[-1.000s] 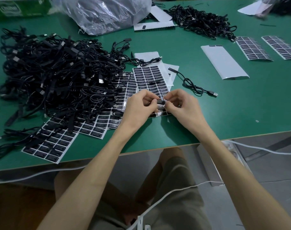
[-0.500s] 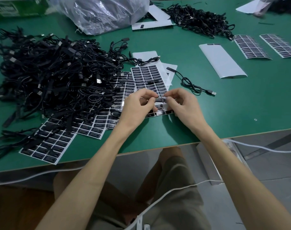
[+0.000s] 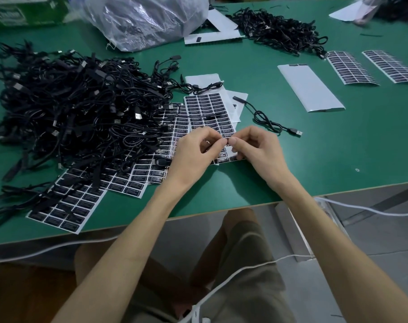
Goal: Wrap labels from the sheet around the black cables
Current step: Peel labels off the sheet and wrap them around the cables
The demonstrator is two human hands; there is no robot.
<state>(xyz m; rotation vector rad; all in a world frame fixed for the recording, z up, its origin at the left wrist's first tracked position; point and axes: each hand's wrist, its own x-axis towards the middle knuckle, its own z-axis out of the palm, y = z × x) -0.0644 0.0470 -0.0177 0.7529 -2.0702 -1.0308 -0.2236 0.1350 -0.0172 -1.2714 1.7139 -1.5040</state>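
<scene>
Left hand and right hand, fingers curled, tips meeting just above white sheet of black rectangular labels on green worktop, pinching a mostly hidden black cable, presumably pressing a label round it; tangled black cable heap alongside, left.

cable pile left on table | sheet just right of it | left hand, right hand over sheet's near end | loose cable right of sheet | bag behind pile
</scene>
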